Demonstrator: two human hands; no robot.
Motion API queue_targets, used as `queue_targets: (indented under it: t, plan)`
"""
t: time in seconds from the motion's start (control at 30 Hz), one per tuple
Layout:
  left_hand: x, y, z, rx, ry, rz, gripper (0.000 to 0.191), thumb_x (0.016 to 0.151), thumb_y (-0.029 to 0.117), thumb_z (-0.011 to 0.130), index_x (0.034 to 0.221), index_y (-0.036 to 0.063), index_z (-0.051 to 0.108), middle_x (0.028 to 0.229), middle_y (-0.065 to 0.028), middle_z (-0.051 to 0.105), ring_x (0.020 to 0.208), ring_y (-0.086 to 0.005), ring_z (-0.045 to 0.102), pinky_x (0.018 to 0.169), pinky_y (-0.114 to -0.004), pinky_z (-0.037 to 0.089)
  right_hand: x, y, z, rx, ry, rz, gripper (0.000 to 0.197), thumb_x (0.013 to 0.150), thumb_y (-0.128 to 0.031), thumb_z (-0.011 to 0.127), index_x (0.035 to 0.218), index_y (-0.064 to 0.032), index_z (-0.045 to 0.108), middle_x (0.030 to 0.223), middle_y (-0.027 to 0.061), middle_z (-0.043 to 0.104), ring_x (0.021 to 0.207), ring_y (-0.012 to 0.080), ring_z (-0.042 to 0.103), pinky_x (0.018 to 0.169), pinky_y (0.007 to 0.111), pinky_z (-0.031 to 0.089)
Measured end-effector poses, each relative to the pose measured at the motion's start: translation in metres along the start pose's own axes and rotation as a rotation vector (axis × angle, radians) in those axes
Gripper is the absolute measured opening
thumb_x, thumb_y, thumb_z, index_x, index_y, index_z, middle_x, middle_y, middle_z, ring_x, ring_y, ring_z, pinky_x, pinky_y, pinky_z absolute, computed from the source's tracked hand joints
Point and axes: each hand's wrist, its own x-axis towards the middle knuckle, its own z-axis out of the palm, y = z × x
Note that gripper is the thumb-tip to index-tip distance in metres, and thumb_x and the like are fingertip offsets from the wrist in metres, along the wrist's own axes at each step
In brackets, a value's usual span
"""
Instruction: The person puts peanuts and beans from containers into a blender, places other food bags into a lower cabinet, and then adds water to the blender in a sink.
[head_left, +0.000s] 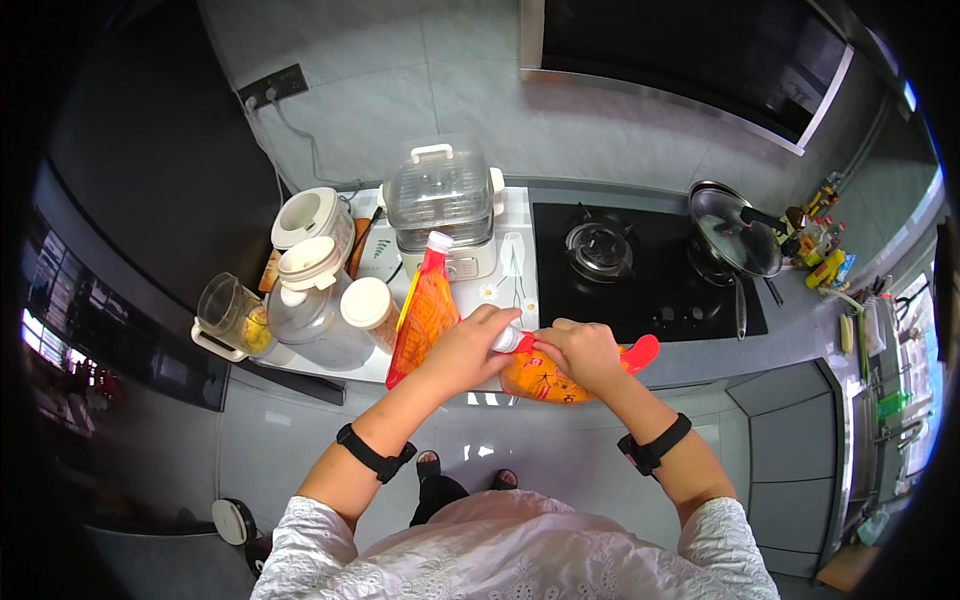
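My left hand has its fingers around a white screw cap at the end of an orange and red plastic bag. My right hand grips the bag's red neck just beside the cap. The bag lies sideways at the counter's front edge, its printed front facing me and a red flap sticking out on the right. Left of my hands, a second orange bag stands upright with a white cap on its red neck. My left forearm and hand partly cover its lower right side.
Behind the bags is an electric steamer. A white-lidded jar, a large clear container and a blender jug crowd the left. On the right, a lidded pan sits on the black gas hob. Bottles stand beyond.
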Motion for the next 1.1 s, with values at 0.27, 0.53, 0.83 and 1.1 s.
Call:
queue_targets:
  t: [0.27,0.53,0.83,1.1]
  plan:
    - [-0.003,0.003,-0.006,-0.08,-0.217,-0.469,0.038,0.083,0.034,0.073,0.091,-0.0019,0.064,0.063,-0.0134,0.062,0.058,-0.0273,0.063,0.056,-0.035,0.049,0.001,-0.002,-0.003,-0.002,-0.015,0.006,0.019,0.088,-0.031,0.064,0.089,-0.0146,0.073,0.074,0.004,0.063,0.062,0.0248,0.063,0.054,0.035,0.049]
    - [-0.049,-0.034,0.027,-0.548,-0.036,-0.785,0.033,0.087,0.028,0.072,0.1,0.0002,0.06,0.072,-0.0052,0.061,0.055,-0.0126,0.058,0.05,-0.03,0.044,0.0,-0.003,0.001,-0.005,0.007,0.025,0.018,0.087,-0.032,0.066,0.089,-0.0151,0.072,0.072,0.0037,0.059,0.063,0.0249,0.063,0.056,0.035,0.049]
    - [-0.132,-0.105,0.119,-0.781,0.096,-0.981,0.039,0.087,0.0,0.062,0.124,0.004,0.049,0.101,-0.0071,0.058,0.07,-0.0094,0.061,0.06,-0.024,0.053,0.004,-0.015,-0.002,-0.008,0.021,0.078,0.015,0.084,-0.024,0.069,0.093,-0.0128,0.073,0.071,0.0042,0.058,0.062,0.0251,0.061,0.056,0.034,0.049]
    - [-0.157,-0.141,0.153,-0.321,0.031,-0.801,0.057,0.081,0.0,0.069,0.134,0.0,0.05,0.114,-0.0128,0.049,0.088,-0.0196,0.062,0.063,-0.026,0.057,0.004,-0.019,0.001,-0.077,0.024,0.107,0.017,0.083,-0.025,0.07,0.094,-0.0122,0.073,0.069,0.0036,0.057,0.056,0.0234,0.059,0.052,0.033,0.047]
